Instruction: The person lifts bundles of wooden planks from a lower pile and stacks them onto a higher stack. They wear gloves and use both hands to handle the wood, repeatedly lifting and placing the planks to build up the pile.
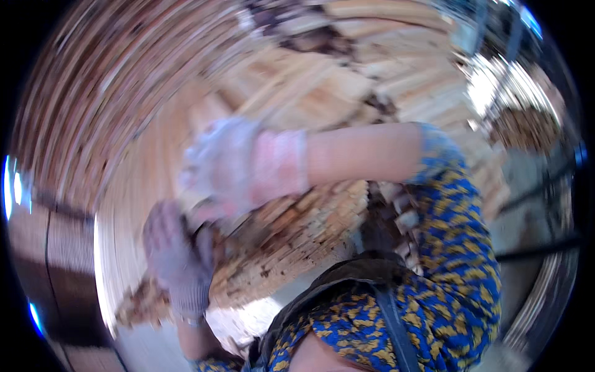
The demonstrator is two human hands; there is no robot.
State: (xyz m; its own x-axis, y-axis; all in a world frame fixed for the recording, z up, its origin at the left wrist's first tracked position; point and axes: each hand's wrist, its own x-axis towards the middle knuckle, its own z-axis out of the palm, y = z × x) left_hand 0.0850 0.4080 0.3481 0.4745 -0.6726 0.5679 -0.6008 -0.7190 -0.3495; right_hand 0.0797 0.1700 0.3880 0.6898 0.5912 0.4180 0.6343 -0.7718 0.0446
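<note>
Motion blur covers most of the view. My left hand [176, 254], in a greyish knitted glove, is at the lower left over the near edge of a stack of pale wood veneer sheets [304, 90]. Its fingers point forward, and its thumb stands apart. My right hand [226, 164], in a white and pink glove, reaches across to the left, just beyond my left hand and over the same sheets. Its fingers are smeared, so any hold on a sheet cannot be made out. Rough, layered edges of the stack [297, 242] show below the right forearm.
A large stack of thin reddish-brown sheets [124, 74] curves along the upper left. Broken dark pieces [310, 31] lie at the far side. On the right are a brown pile [527, 128] and a dark bar [539, 249]. Brown ribbed panels [71, 242] stand at the left.
</note>
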